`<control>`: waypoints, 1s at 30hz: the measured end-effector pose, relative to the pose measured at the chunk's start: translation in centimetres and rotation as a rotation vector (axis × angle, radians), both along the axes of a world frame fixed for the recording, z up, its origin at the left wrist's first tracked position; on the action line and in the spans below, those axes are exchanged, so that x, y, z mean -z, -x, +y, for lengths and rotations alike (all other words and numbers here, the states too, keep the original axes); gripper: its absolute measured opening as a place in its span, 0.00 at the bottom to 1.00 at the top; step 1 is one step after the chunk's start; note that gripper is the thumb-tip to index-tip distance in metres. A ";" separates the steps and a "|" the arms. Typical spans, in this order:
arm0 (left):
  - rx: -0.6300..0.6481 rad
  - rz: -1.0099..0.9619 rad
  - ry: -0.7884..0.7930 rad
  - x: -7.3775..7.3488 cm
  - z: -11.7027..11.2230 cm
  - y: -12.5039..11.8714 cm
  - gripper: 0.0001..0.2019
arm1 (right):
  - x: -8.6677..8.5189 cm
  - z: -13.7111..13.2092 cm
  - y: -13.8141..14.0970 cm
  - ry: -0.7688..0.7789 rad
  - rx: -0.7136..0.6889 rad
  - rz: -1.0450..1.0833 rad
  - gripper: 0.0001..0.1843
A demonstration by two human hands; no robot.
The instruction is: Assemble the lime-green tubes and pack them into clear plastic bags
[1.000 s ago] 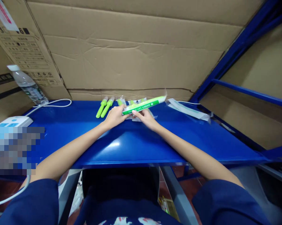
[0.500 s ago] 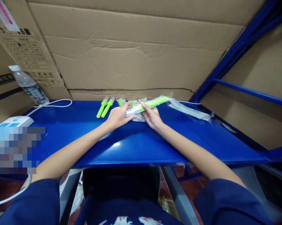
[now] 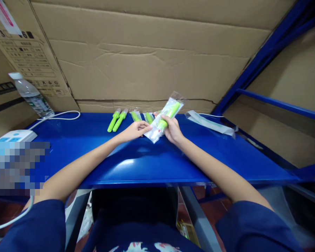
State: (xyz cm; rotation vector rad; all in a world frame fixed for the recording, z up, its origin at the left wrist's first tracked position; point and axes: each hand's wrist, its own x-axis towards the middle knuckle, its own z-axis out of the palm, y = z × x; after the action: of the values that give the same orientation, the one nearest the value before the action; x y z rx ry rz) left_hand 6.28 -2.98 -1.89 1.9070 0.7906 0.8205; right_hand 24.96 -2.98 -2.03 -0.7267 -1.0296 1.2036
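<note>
Both hands are at a clear plastic bag (image 3: pixel 154 134) above the blue table, with a bright green stick-shaped tool (image 3: pixel 170 112) inside. The bag slants from lower left to upper right. My right hand (image 3: pixel 173 130) is closed around its middle, thumb on top. At its lower left edge, my left hand (image 3: pixel 134 131) pinches the plastic between thumb and fingers. Just behind my hands lie more bagged green tools (image 3: pixel 148 118), partly covered. To the left, two unbagged green tools (image 3: pixel 116 120) with clear caps lie side by side. Their exact kind is unclear.
A flattened clear plastic sleeve (image 3: pixel 212 123) lies at the back right of the blue table (image 3: pixel 152 168). On the left stand a water bottle (image 3: pixel 33 96) and a white power strip (image 3: pixel 21 135) with a cable. Cardboard walls (image 3: pixel 147 70) enclose the back.
The bagged tool has turned from nearly level to a steeper slant, its broad face now towards me. My left hand has shifted slightly down and left; the right still grips the middle.
</note>
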 end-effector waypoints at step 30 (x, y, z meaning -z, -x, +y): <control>0.063 0.102 -0.027 -0.7 0.8 1.4 0.29 | 1.0 -0.2 -0.2 -0.029 -0.342 -0.235 0.28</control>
State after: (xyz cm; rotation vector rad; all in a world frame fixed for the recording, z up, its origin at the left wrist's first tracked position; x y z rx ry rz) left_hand 4.85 -2.17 -1.18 2.0000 0.7795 0.7031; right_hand 25.18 -3.15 -3.02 -0.6984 -1.4059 1.4143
